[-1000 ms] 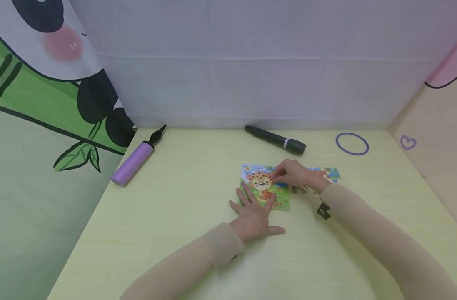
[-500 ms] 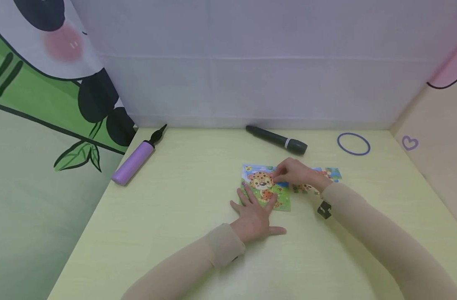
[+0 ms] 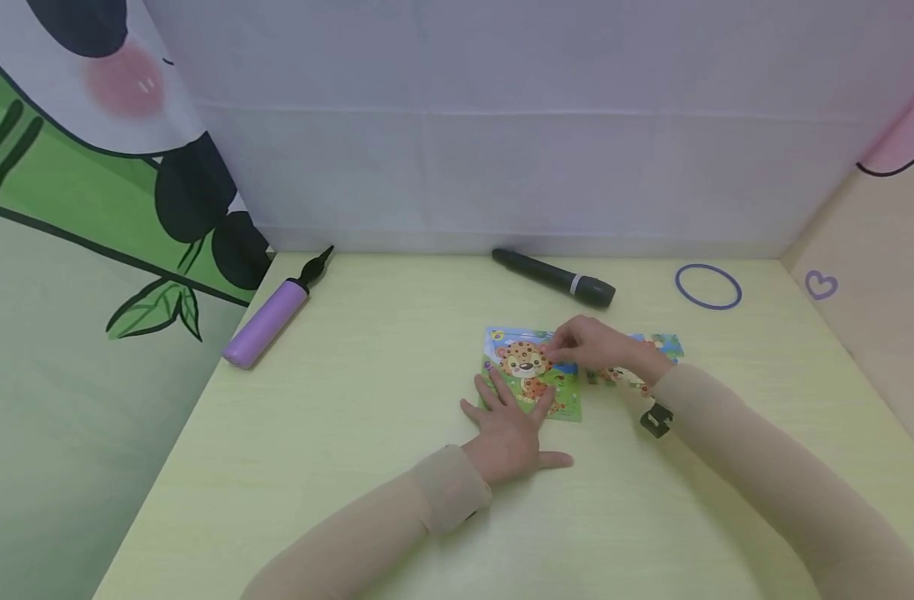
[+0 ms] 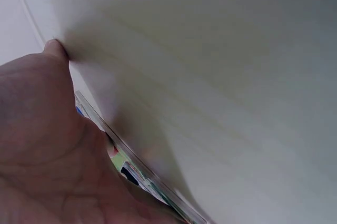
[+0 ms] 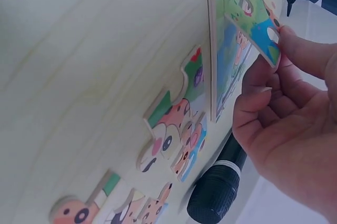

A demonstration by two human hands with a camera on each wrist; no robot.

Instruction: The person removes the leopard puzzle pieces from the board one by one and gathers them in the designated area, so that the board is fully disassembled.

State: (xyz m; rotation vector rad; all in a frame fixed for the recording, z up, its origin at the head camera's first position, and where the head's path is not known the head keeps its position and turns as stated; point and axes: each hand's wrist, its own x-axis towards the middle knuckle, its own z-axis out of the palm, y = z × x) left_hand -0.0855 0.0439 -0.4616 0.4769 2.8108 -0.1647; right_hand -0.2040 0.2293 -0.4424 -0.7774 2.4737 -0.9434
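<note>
A small jigsaw board (image 3: 520, 337) printed with a spotted leopard cub lies on the table. My left hand (image 3: 505, 437) has its fingers spread, their tips over the board's lower left part; the thumb points right over the tabletop. In the left wrist view, the palm of the left hand (image 4: 52, 145) hides most of the board edge (image 4: 137, 158). At the board's upper right, my right hand (image 3: 591, 343) pinches a jigsaw piece (image 5: 260, 32) between thumb and fingers. The right wrist view shows this piece tilted, its far end close over the board (image 5: 213, 61).
Loose jigsaw pieces (image 5: 176, 116) lie right of the board, partly under the right forearm. A black microphone (image 3: 554, 276) lies behind the board, a purple hand pump (image 3: 267, 323) at the left, and a blue ring (image 3: 707, 287) at the back right.
The head view has shifted slightly. Right fingertips have moved a little at the board's upper right, with more of the cub's face showing; the left hand keeps its place.
</note>
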